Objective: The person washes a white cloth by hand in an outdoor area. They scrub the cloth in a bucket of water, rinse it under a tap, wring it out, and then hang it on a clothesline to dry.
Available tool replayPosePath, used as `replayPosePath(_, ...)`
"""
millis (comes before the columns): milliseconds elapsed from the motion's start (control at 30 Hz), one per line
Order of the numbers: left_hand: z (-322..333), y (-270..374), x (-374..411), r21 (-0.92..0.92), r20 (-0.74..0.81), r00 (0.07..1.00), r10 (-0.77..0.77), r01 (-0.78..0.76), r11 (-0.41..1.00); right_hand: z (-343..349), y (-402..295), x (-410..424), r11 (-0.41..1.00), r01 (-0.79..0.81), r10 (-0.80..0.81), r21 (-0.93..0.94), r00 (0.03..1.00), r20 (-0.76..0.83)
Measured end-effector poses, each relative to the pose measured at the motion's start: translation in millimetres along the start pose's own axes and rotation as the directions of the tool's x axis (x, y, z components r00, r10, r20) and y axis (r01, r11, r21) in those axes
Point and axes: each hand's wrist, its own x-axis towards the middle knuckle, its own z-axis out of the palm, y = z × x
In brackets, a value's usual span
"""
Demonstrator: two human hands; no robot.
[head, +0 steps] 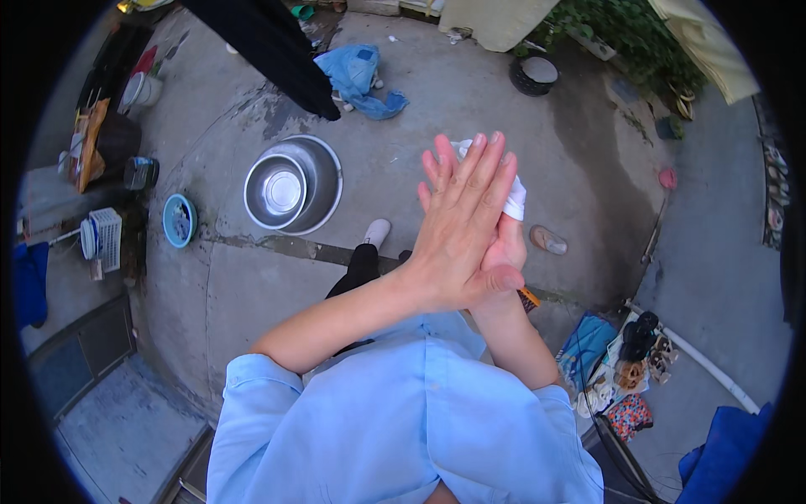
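My left hand (463,208) lies flat, back up and fingers stretched, across my right hand (510,242), near the middle of the view. My right hand is underneath and mostly hidden; some of its fingertips show past the left hand's index side or edge. A white cloth (516,198) sticks out at the right of the overlapped hands, against my right hand, with another white bit above the fingers. How much of it lies between the palms is hidden. Part of an orange item with dark bristles or teeth (529,299) shows beside my right wrist.
Two nested metal basins (324,189) stand on the concrete floor, left of my feet. Beyond them lies blue denim clothing (359,75), near hanging black fabric (271,57). A light-blue basin (167,220) is far left; shoes (636,337) lie at the lower right.
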Motion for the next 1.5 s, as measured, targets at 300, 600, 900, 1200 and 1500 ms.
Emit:
replayPosePath(300,-151.7,-9.5,-100.8,-0.291,-0.399,0.867,-0.299,0.190,0.938,84.1,89.0,-21.2,0.730,-0.547,0.462,0.410,0.837,0.294)
replayPosePath(600,-330.4,32.2,-375.4,-0.551,-0.573,0.648,-0.501,0.148,0.821,232.4,271.9,-99.3,0.448,-0.865,0.713,0.227,0.498,0.493)
replayPosePath(900,-413.5,2.6,-637.4,-0.292,-0.780,0.194,-0.595,0.727,0.621,368.1,487.0,-183.8,0.163,-0.905,0.802,-0.392,-0.110,0.587)
replayPosePath(1200,-584.6,39.1,-800.8,-0.628,-0.705,-0.028,-0.708,0.488,0.606,453.7,726.1,-129.0,0.435,-0.207,0.899,-0.876,0.040,0.437)
replayPosePath(1500,-788.6,45.9,-876.5,-0.425,-0.885,-0.244,-0.395,0.771,0.475,612.0,961.0,-126.9,0.249,-0.651,0.889,-0.717,-0.139,0.436)
